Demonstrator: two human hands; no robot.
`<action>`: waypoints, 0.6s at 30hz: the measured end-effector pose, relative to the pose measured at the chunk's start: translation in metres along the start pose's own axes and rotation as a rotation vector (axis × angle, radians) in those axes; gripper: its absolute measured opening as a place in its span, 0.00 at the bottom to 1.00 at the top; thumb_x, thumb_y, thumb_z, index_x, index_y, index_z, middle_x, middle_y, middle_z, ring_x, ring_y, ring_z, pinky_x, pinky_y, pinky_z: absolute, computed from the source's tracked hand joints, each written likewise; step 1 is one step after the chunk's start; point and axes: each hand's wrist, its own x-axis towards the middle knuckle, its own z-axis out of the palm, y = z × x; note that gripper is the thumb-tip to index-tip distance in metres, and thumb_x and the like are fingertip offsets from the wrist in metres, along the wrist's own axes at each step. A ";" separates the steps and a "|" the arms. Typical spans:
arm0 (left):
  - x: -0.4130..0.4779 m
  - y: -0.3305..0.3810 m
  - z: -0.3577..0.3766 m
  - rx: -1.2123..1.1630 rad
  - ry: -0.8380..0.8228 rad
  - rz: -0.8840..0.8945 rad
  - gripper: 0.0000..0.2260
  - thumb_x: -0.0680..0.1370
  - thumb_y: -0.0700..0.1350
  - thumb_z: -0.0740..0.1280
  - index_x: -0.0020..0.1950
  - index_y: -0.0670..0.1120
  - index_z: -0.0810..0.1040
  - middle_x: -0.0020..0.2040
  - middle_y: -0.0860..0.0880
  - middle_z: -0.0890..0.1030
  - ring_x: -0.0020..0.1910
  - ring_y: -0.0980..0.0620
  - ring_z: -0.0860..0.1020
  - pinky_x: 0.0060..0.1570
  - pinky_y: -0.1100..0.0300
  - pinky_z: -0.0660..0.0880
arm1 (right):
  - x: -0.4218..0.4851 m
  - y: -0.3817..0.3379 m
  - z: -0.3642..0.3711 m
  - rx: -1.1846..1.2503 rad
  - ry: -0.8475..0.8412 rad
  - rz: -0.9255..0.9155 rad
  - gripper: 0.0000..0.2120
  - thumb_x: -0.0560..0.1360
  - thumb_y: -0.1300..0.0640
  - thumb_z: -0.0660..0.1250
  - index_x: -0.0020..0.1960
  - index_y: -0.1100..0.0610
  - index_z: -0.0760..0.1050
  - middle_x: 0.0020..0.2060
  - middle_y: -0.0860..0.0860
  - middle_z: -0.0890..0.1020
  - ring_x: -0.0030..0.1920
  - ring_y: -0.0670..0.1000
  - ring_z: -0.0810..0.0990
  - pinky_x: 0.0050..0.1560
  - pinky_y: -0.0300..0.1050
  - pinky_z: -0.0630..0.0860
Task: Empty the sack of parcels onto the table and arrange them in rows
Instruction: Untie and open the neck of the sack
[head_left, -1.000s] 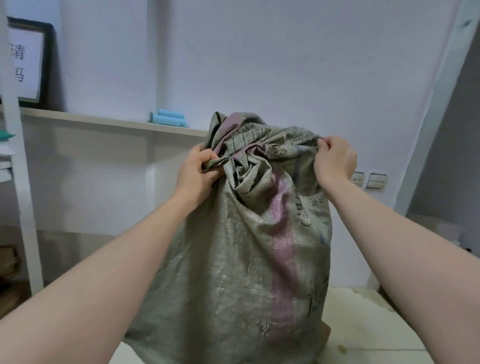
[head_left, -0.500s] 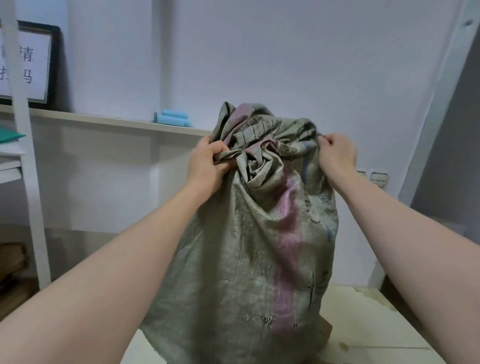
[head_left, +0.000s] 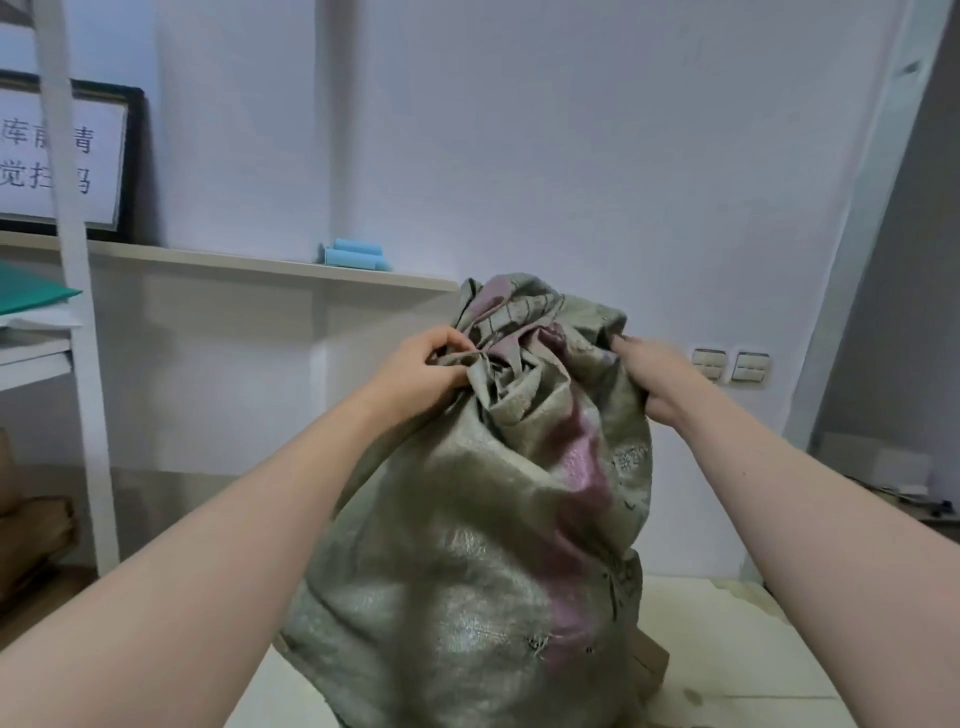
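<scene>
A bulging grey-green woven sack with a faded pink stripe stands upright on the pale table in front of me. Its bunched top is crumpled and gathered. My left hand grips the folds at the left of the top. My right hand clutches the fabric at the right of the top. A brown cardboard corner pokes out behind the sack's lower right. The parcels inside are hidden.
A white shelf ledge runs along the wall with blue rolls and a framed sign. A white rack post stands at left with a green sheet. Wall switches are behind the right hand.
The sack's top has come lower in view and the sack now sits more heavily on the table. Both hands keep their grip on its top.
</scene>
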 end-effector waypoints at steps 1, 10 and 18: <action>0.000 0.005 0.003 0.016 -0.020 -0.024 0.10 0.78 0.38 0.65 0.59 0.45 0.77 0.52 0.49 0.78 0.48 0.55 0.75 0.46 0.65 0.71 | -0.005 0.002 0.006 -0.005 -0.027 -0.011 0.09 0.81 0.54 0.63 0.54 0.59 0.78 0.41 0.55 0.85 0.36 0.51 0.84 0.35 0.46 0.83; 0.005 0.019 0.016 -0.236 -0.014 0.054 0.30 0.79 0.31 0.60 0.77 0.54 0.60 0.64 0.59 0.70 0.64 0.61 0.69 0.49 0.81 0.66 | 0.006 -0.009 0.025 -0.130 0.165 -0.373 0.06 0.71 0.54 0.66 0.44 0.52 0.81 0.43 0.54 0.85 0.50 0.57 0.83 0.53 0.60 0.80; 0.021 0.011 0.032 -0.268 0.050 -0.102 0.23 0.74 0.36 0.60 0.65 0.54 0.78 0.63 0.49 0.79 0.62 0.50 0.77 0.65 0.52 0.74 | -0.022 -0.021 0.029 -0.351 -0.495 -0.310 0.44 0.69 0.43 0.76 0.75 0.48 0.54 0.65 0.52 0.76 0.62 0.49 0.79 0.65 0.51 0.75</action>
